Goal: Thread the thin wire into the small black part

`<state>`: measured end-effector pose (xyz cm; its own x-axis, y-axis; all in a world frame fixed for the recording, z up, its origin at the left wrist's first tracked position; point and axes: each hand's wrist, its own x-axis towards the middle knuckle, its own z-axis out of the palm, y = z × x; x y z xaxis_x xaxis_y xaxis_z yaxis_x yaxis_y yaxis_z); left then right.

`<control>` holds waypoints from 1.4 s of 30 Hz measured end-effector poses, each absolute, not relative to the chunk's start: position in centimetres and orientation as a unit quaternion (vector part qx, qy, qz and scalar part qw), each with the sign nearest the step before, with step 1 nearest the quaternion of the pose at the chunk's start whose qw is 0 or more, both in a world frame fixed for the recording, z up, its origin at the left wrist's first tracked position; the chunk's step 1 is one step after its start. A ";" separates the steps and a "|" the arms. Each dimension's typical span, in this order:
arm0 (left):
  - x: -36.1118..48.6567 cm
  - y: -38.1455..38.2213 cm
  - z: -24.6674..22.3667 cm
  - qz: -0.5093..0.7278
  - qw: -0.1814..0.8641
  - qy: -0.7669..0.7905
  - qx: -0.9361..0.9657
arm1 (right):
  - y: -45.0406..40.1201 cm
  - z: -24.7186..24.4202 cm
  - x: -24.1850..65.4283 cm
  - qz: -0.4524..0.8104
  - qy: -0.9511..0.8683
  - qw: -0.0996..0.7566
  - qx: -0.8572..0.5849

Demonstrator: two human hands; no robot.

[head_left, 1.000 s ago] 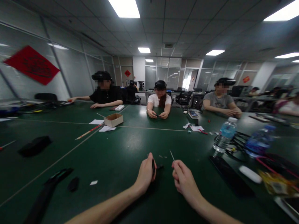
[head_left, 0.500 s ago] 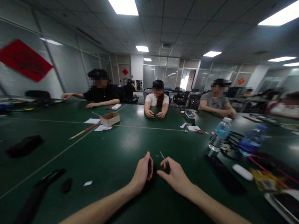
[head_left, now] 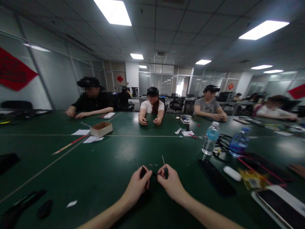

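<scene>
- the left hand (head_left: pixel 136 186) was closed around a small dark object (head_left: pixel 143 172), its fingers curled so that only the top showed.
- the right hand (head_left: pixel 171 182) held a second dark piece (head_left: pixel 166 172) in a narrow pinch, with a thin pale pin (head_left: pixel 163 160) standing up from it (too fine to tell its material).
- a short dark strand (head_left: pixel 154 174) ran between the two pieces, and the hands were just apart, above the green table (head_left: pixel 107 165).
- tiny pale scraps (head_left: pixel 153 164) lay just ahead of the hands, and a white paper scrap (head_left: pixel 71 203) lay off to the left, near a black oval pad (head_left: pixel 45 208) and a black strap (head_left: pixel 23 200).
- to the right lay a black phone (head_left: pixel 216 173), a white oblong object (head_left: pixel 232 173), a snack packet (head_left: pixel 252 178) and a white-edged tablet (head_left: pixel 278 206).
- beyond these stood two water bottles (head_left: pixel 210 138) (head_left: pixel 239 142) beside a black cable coil (head_left: pixel 222 147).
- farther off sat a cardboard box (head_left: pixel 101 129) on loose papers (head_left: pixel 82 132), with a long red-and-cream brush (head_left: pixel 69 144) beside them.
- across the table, three co-workers sat with their hands near the tabletop: one in black (head_left: pixel 91 103), one in white (head_left: pixel 152 106) and one in grey (head_left: pixel 208 105).
</scene>
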<state>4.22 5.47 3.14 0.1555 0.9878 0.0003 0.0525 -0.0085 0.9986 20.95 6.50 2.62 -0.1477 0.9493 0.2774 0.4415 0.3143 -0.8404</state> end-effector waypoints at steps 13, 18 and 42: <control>4.3 6.0 3.0 0.449 0.460 0.458 0.614 | 6.6 3.0 21.1 0.495 -0.639 0.430 -0.402; 4.2 6.3 2.5 0.451 0.467 0.440 0.621 | 6.9 2.8 21.1 0.496 -0.642 0.432 -0.394; 4.2 5.4 3.1 0.459 0.440 0.451 0.626 | 6.3 3.2 21.2 0.523 -0.642 0.421 -0.370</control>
